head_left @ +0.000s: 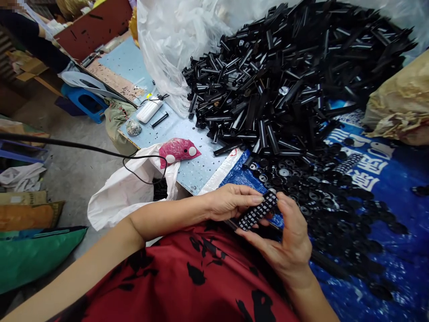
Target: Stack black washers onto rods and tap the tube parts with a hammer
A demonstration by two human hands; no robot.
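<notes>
A black piece covered in rows of small white digits (256, 211) lies in front of my body, held between both hands. My left hand (231, 201) grips its upper left side, thumb on top. On the right, my right hand (288, 232) has its thumb and fingers at the two ends of the piece. Some fingertips are hidden behind it. Just beyond my hands, black round discs (311, 197) lie scattered on a blue plastic sheet (395, 250). Behind them rises a large heap of black plastic spool-like parts (268, 85).
A pink wrapped bundle (181, 150), a white box (149, 108) and one black part (160, 120) rest on the light blue tabletop (197, 174). A white bag (124, 192) hangs by its edge. A black cable (77, 145) crosses at left. Another person's arm (30, 31) shows top left.
</notes>
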